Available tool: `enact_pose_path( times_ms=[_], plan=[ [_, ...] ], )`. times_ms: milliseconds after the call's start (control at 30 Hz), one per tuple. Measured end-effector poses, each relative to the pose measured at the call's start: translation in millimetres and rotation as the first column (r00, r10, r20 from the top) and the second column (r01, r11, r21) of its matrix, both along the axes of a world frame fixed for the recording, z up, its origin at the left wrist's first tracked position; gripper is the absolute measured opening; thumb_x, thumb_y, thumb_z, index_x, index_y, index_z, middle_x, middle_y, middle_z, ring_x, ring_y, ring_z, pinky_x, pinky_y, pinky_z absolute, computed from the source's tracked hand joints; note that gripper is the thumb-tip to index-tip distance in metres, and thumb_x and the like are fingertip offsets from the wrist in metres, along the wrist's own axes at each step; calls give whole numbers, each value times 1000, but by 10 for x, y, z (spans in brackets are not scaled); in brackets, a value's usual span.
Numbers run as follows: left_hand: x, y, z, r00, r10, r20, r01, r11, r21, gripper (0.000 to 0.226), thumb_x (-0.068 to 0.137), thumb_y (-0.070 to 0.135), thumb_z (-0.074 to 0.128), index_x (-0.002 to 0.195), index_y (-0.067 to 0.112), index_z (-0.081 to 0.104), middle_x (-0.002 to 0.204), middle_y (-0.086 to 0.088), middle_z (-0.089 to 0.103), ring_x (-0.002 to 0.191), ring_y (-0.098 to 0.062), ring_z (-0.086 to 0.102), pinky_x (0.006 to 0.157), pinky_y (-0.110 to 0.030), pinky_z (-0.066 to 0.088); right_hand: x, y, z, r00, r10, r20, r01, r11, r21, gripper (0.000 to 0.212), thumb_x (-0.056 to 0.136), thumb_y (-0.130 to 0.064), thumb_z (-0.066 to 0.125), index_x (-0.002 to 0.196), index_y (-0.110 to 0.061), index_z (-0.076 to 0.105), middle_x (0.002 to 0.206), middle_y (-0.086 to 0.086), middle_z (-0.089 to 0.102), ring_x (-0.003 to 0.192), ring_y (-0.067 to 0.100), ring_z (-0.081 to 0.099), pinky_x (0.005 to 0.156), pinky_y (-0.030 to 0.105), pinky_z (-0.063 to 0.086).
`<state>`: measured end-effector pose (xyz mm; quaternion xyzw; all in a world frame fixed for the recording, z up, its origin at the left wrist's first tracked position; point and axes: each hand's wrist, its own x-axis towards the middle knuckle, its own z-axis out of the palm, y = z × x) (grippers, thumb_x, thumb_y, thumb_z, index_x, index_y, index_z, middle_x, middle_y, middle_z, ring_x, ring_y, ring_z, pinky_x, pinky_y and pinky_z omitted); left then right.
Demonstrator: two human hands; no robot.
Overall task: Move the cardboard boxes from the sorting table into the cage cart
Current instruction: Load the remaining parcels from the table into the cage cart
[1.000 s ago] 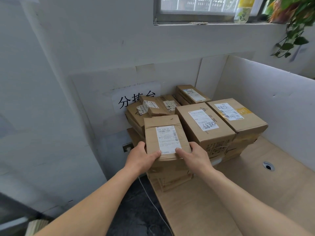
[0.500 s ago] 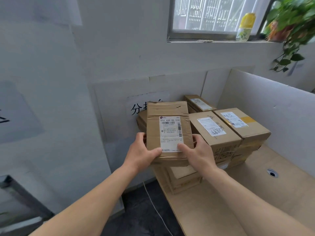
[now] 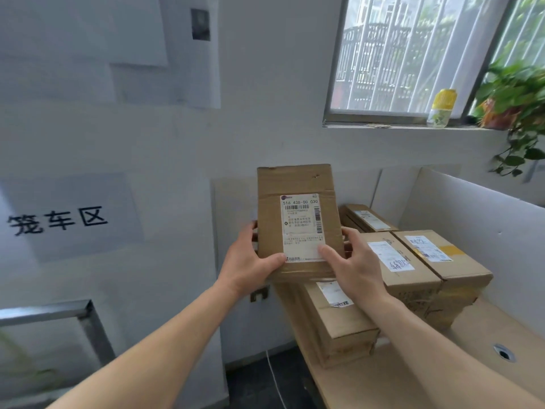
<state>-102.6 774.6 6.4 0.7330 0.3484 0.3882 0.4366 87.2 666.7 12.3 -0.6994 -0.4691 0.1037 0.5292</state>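
Cardboard box (image 3: 298, 184) — in left grip (image 3: 250, 261), right grip (image 3: 354, 267); metal frame (image 3: 44, 312) cut off.

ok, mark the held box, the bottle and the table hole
held box (image 3: 298, 222), head view, on its label.
bottle (image 3: 440, 113), head view, clear body below cap.
table hole (image 3: 503, 354), head view, dark centre.

We see the sorting table (image 3: 413, 388) with a light brown top and a round cable hole (image 3: 503, 353) toward its right side. At its left edge lies a long cardboard box (image 3: 339, 323); just beside it stand a middle box (image 3: 404, 273) and a right box (image 3: 448, 261), touching each other, and a flat box (image 3: 367, 218) lies behind them
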Motion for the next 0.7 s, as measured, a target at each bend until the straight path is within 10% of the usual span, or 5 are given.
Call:
enact_pose_path(
  times_ms=[400,700],
  plan=[
    [-694,-594,174,980,78,183,-54,990,-132,84,60,55,77,134,65,39,136,-6,44,114,-29,64,88,-44,59,-341,-67,175,948,274,-160,-245,952,182,19,88,-30,74,103,-35,64,98,-13,73,92,9,70,77,34,59],
    [-1379,-1359,151,886,272,375,-206,956,-207,95,60,45,78,146,33,38,137,-12,53,105,-22,72,78,-32,60,-1070,-303,231,853,509,-115,-485,855,185,22,91,-32,71,109,-37,60,92,-21,71,88,1,69,73,26,58]
  ],
)
